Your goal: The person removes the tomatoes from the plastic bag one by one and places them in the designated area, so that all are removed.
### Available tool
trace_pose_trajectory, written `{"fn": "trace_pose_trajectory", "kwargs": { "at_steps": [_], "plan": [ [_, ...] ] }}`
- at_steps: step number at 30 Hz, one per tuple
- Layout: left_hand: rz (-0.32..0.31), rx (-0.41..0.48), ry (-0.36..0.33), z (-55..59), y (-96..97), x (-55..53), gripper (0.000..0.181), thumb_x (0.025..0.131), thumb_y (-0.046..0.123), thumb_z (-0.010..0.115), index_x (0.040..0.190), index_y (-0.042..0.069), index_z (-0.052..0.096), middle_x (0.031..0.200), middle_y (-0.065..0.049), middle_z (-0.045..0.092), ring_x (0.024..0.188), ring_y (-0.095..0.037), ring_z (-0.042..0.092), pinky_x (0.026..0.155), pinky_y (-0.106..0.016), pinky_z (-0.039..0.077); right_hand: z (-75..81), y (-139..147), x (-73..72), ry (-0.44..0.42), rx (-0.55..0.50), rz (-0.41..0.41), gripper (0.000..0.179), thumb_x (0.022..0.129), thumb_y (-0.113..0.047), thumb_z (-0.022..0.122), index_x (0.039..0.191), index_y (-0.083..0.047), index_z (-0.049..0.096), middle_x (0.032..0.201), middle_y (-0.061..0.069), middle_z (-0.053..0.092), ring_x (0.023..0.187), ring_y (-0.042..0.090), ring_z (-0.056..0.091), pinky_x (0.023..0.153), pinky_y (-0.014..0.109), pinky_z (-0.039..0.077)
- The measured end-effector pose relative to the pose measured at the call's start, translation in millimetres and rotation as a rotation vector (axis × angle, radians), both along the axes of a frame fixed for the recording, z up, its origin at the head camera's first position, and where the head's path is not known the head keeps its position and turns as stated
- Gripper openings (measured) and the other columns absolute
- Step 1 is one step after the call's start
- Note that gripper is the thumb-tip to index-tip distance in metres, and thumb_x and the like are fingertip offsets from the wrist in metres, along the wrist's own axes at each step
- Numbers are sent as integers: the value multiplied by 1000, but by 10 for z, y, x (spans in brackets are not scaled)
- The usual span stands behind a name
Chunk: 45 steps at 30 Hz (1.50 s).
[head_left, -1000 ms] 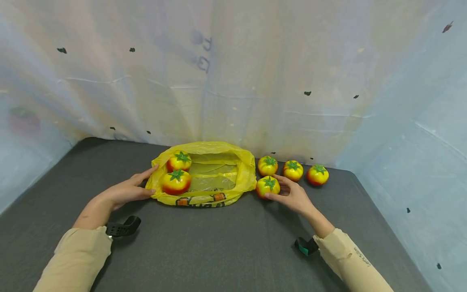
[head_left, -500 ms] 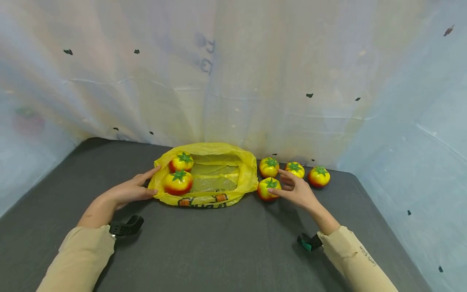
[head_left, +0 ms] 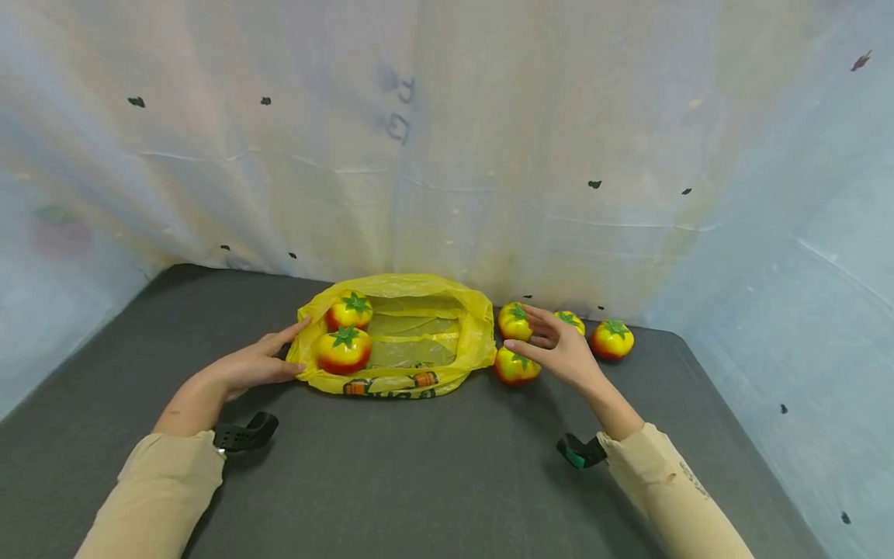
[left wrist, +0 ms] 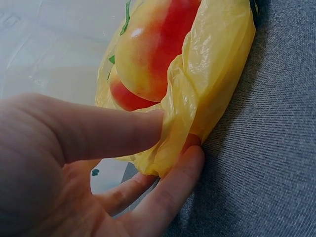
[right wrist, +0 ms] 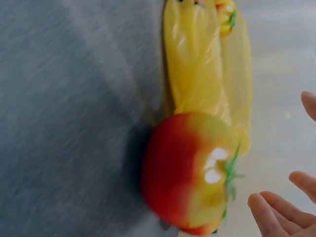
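My left hand (head_left: 254, 366) pinches the left rim of a yellow plastic bag (left wrist: 217, 64), thumb over the inner side and fingers outside. The bag lies with its mouth spread wide. Inside its left end sit two red-and-yellow tomatoes with green leafy tops, a front one (head_left: 344, 353) and a back one (head_left: 349, 312). My right hand (head_left: 562, 353) hovers with fingers apart over a near tomato (right wrist: 185, 173) beside the bag's right end. Its fingertips reach toward the tomato behind (head_left: 513, 324), overlapping it in the head view. The right wrist view shows nothing between thumb and fingers.
Another tomato (head_left: 571, 320) is partly hidden behind my right hand, and one more (head_left: 612, 341) sits at the far right of the row. A pale sheet wall (head_left: 447, 155) rises along the back edge of the dark grey table (head_left: 419, 481).
My right hand has come off the near tomato, which it was around, and moved up toward the one behind. The left hand still holds the bag's rim.
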State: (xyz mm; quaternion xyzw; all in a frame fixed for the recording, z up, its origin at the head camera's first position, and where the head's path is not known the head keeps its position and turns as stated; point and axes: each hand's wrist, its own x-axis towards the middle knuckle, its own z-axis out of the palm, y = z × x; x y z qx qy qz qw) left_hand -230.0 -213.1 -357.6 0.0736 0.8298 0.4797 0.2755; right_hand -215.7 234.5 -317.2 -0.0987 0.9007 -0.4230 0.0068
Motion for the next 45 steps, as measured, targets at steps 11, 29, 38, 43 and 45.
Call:
{"fn": "trace_pose_trajectory", "kwargs": {
  "at_steps": [11,29,38,43,45],
  "plan": [
    [2,24,-6,-3,-4,1,90,94,17,59,153,14,-9,148,-37,-18,136,-57,-4,110,-62,21,70,-203,-45,34,-158,92,65,88,-21,70,145,-11,41,147,16,42,135,34,42,105,50,40],
    [19,-26,6,3,29,13,90,94,18,59,154,16,-7,149,-37,-13,136,-58,-5,108,-66,18,20,-558,-57,45,-202,152,63,88,-23,71,144,-13,44,144,15,47,130,32,48,103,47,43],
    [20,-14,8,-1,12,11,90,93,17,60,154,15,-7,148,-37,-13,135,-58,-4,108,-67,17,-20,-819,-73,-3,-215,191,62,87,-22,71,143,-17,44,145,10,46,132,26,46,103,41,44],
    [10,-7,12,-7,10,7,90,94,17,59,154,15,-7,148,-37,-13,136,-57,-5,109,-65,18,-67,-962,-77,-14,-247,223,63,88,-14,69,145,-11,42,146,15,45,133,30,45,103,45,43],
    [12,2,6,-7,13,7,90,94,17,59,154,15,-7,148,-37,-14,136,-57,-4,109,-64,19,-81,-1007,-77,-18,-244,229,62,88,-14,69,144,-12,43,145,14,46,132,30,47,103,46,43]
  ]
}}
